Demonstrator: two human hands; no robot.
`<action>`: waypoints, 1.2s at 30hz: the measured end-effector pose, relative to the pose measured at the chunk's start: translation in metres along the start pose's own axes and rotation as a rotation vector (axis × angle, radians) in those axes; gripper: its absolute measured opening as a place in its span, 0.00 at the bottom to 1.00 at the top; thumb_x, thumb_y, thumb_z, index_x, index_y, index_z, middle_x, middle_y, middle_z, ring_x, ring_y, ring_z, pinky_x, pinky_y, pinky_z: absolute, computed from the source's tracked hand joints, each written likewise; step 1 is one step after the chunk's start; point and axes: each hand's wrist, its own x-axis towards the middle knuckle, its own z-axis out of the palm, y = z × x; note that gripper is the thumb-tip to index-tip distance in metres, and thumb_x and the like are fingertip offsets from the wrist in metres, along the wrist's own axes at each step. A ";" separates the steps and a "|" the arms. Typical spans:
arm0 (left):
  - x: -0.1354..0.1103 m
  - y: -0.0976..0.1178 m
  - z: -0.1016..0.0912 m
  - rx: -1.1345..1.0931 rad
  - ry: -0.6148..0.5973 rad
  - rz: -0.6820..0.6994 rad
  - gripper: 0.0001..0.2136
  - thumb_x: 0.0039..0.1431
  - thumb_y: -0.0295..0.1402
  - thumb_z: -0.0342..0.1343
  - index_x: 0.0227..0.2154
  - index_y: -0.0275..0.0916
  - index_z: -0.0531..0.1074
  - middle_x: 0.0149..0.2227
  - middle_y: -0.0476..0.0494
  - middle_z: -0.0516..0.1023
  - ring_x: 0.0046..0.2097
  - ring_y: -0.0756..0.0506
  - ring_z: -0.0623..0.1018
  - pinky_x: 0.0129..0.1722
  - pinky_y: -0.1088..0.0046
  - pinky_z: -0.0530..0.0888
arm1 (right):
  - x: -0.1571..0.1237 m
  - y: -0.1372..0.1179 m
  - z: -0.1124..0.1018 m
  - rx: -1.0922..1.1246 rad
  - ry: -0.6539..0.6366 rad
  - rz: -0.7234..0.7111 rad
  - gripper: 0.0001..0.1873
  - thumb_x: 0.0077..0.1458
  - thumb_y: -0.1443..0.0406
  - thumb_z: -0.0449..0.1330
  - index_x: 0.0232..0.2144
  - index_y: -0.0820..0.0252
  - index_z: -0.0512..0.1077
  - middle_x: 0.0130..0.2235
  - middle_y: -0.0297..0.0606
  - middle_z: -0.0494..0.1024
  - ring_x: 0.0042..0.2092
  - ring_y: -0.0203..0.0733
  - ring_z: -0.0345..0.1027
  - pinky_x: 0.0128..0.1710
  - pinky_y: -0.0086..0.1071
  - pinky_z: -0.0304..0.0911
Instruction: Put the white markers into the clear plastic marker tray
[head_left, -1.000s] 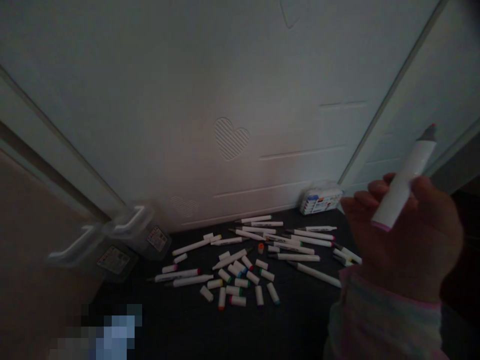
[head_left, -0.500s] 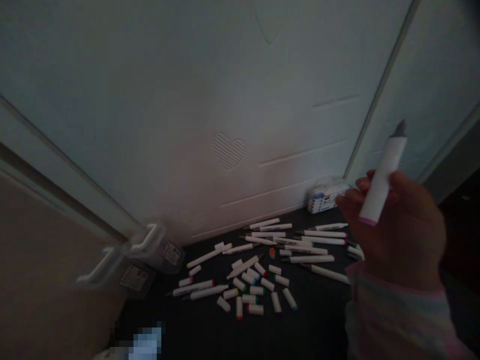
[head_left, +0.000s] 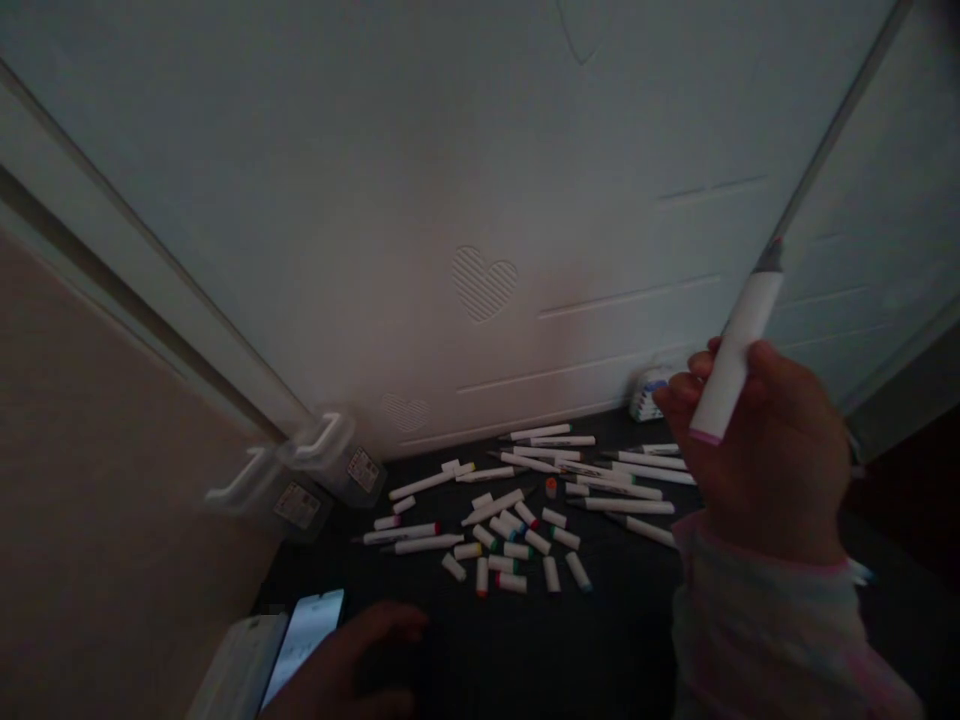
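Your R hand [head_left: 776, 450] grips uncapped marker [head_left: 739, 355] tip-up, prob. hold step | L hand [head_left: 352, 655] by phone [head_left: 304, 640], loosely spread, nil seen held | nxt: mind tip vs caps [head_left: 517, 551] fwd-rt of phone

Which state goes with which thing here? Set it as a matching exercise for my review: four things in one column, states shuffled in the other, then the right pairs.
Things
1. right hand
2. phone
3. left hand
4. clear bins

States
A. low in the view, fingers pointing to the right of the picture
B. fitted with white handles
C. raised, gripping a tilted, uncapped white marker
D. lit up

Right pairs
1-C
2-D
3-A
4-B
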 end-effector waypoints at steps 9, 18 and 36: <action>0.076 0.076 -0.011 0.136 0.575 0.340 0.12 0.53 0.36 0.50 0.39 0.41 0.70 0.35 0.48 0.75 0.38 0.48 0.74 0.41 0.72 0.70 | -0.008 0.009 0.001 -0.071 -0.135 0.010 0.07 0.47 0.63 0.55 0.23 0.61 0.70 0.22 0.32 0.66 0.22 0.31 0.59 0.18 0.26 0.55; 0.089 0.065 -0.033 -0.026 1.080 0.385 0.15 0.50 0.37 0.55 0.42 0.41 0.68 0.35 0.49 0.73 0.37 0.49 0.73 0.41 0.71 0.69 | -0.009 0.020 0.006 -0.104 -0.178 0.009 0.09 0.50 0.66 0.53 0.23 0.60 0.72 0.22 0.33 0.68 0.23 0.31 0.60 0.20 0.26 0.58; 0.184 -0.007 -0.016 0.465 0.474 0.075 0.09 0.53 0.27 0.49 0.33 0.39 0.74 0.38 0.44 0.77 0.42 0.46 0.73 0.44 0.71 0.65 | -0.010 0.049 0.012 -0.280 -0.200 0.201 0.08 0.47 0.60 0.58 0.22 0.58 0.69 0.23 0.32 0.66 0.22 0.31 0.58 0.16 0.25 0.55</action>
